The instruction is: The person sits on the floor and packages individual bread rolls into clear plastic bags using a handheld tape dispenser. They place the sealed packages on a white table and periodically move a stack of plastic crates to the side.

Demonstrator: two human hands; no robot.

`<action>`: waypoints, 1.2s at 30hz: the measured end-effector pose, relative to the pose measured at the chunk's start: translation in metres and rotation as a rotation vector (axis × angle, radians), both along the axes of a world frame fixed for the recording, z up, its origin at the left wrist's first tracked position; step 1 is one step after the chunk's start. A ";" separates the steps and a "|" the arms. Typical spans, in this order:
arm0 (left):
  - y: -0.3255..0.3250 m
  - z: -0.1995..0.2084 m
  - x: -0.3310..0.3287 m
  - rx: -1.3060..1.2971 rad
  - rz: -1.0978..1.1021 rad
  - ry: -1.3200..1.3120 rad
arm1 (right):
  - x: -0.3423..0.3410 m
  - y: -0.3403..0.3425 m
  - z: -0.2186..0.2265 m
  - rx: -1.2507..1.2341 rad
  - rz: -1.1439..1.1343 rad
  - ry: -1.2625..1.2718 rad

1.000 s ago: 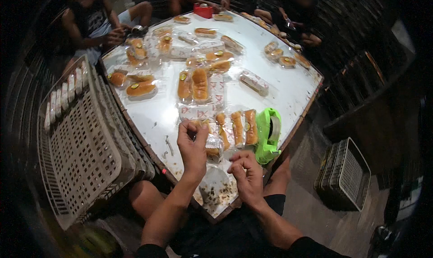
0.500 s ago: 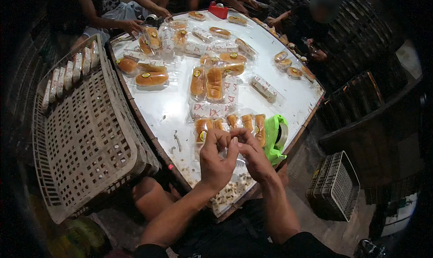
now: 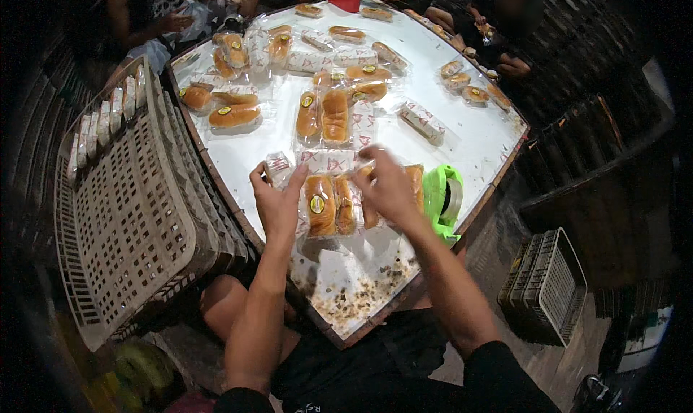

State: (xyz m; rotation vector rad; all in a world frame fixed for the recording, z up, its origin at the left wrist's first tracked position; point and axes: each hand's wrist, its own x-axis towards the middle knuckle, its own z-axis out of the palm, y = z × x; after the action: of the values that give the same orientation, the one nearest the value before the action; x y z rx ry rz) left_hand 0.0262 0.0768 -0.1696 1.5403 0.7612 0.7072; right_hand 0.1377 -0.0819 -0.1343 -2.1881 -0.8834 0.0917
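Note:
My left hand point(image 3: 276, 205) is at the left end of a near row of bagged bread rolls point(image 3: 320, 205). Its thumb and fingers are spread on either side of a small wrapped end point(image 3: 278, 165) with red print; no firm grip shows. My right hand point(image 3: 390, 193), smeared by motion, hovers over the right part of the row and partly hides those rolls. A printed wrapped packet point(image 3: 328, 160) lies crosswise just beyond the row. Close to my right hand stands a bright green tape dispenser point(image 3: 442, 202).
More bagged rolls point(image 3: 334, 117) cover the middle and far left of the white table point(image 3: 271, 153). A red dispenser point(image 3: 344, 0) stands at the far edge. Stacked plastic crates point(image 3: 133, 189) flank the left side; others point(image 3: 545, 287) stand at right. Co-workers sit around the far side.
My hands have parted from a pinch together above the near rolls. The left went left to the wrapped end, the right up and over the row. A co-worker at far left has drawn back.

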 end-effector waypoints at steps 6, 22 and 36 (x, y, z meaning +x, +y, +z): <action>0.013 -0.039 0.005 0.083 -0.122 0.595 | 0.089 -0.011 -0.015 -0.600 -0.146 -0.244; 0.029 0.045 -0.018 -0.107 -0.313 -0.258 | -0.084 0.040 0.094 0.636 0.334 -0.594; -0.062 0.057 -0.027 0.136 -0.245 -0.453 | -0.120 -0.030 0.053 0.516 -0.066 0.114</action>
State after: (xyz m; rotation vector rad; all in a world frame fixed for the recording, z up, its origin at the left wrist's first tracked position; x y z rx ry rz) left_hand -0.0004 0.0146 -0.1123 1.4856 0.1863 0.8934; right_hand 0.0173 -0.1120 -0.0811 -1.7091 -0.6792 -0.0409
